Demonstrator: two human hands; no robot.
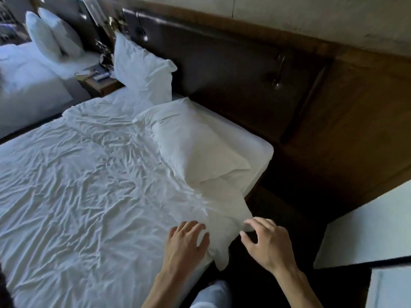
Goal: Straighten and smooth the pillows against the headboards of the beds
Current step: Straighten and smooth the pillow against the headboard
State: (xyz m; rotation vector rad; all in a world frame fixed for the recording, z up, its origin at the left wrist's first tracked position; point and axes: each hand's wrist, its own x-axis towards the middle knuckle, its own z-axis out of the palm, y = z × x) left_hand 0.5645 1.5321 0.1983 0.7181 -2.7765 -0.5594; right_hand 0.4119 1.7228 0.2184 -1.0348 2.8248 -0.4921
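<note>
A white pillow [191, 141] lies flat on the near bed, askew, its far end close to the dark headboard [222, 70]. A second white pillow [142, 67] leans upright against the headboard at the far side. My left hand [186, 238] rests with spread fingers on the wrinkled white cover [77, 196] near the bed's edge. My right hand [266, 243] hovers at the cover's hanging corner [224, 236], fingers apart, thumb and fingertips touching the cloth. On the other bed, two pillows [51, 34] stand upright.
A wooden nightstand [97, 82] with small items stands between the beds. Two reading lamps [278, 74] jut from the headboard. Dark floor [289, 196] lies beside the bed, and a white surface [367, 236] is at the right.
</note>
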